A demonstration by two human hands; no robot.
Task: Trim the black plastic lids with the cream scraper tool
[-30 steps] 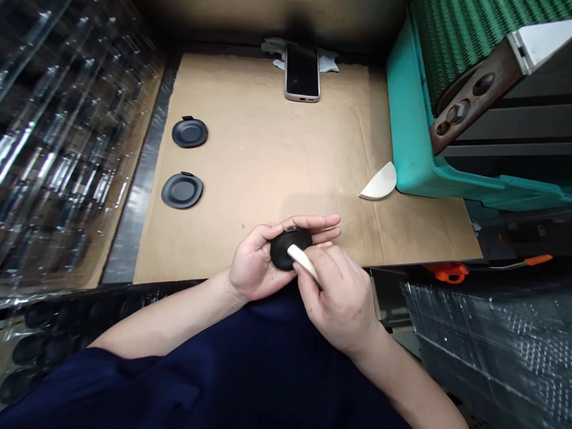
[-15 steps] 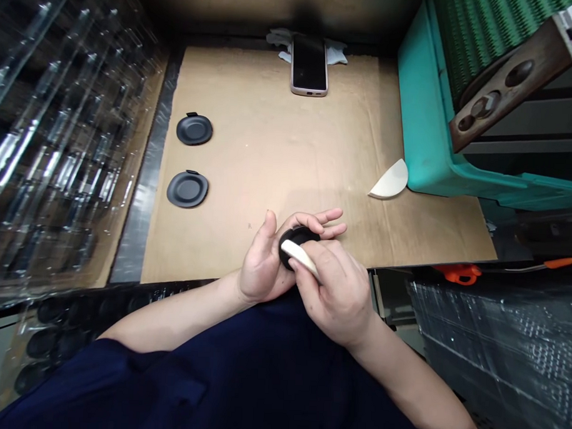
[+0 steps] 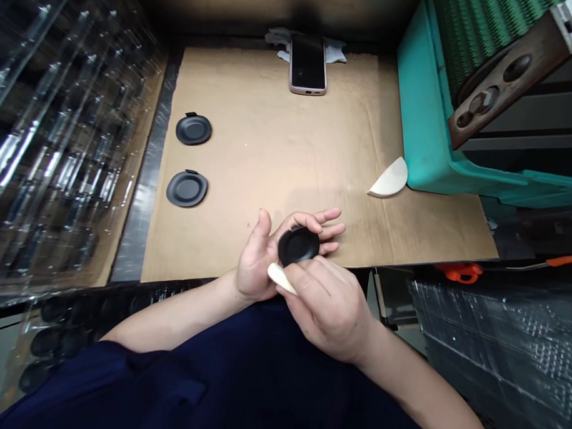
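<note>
A round black plastic cap (image 3: 298,245) rests in the palm of my left hand (image 3: 260,263), steadied by a bent finger while the thumb and the other fingers stick out. My right hand (image 3: 332,304) pinches a white sponge pad (image 3: 280,278) at the near edge of that cap. Two similar black caps, each with a small tab, lie at the left of the cardboard: one farther back (image 3: 194,130), one nearer (image 3: 187,188). A white half-round pad (image 3: 390,179) lies at the right.
Cardboard (image 3: 269,151) covers the work surface. A phone (image 3: 309,65) lies on white tissue at the back. To the right stands a teal bin (image 3: 424,132) beside a green ribbed belt (image 3: 489,34). Clear plastic trays (image 3: 58,138) are stacked at the left. An orange-handled tool (image 3: 460,272) lies right.
My right hand has drawn the white sponge pad down and left, off the cap's face to its near edge. More of the black cap shows; my left hand has barely moved.
</note>
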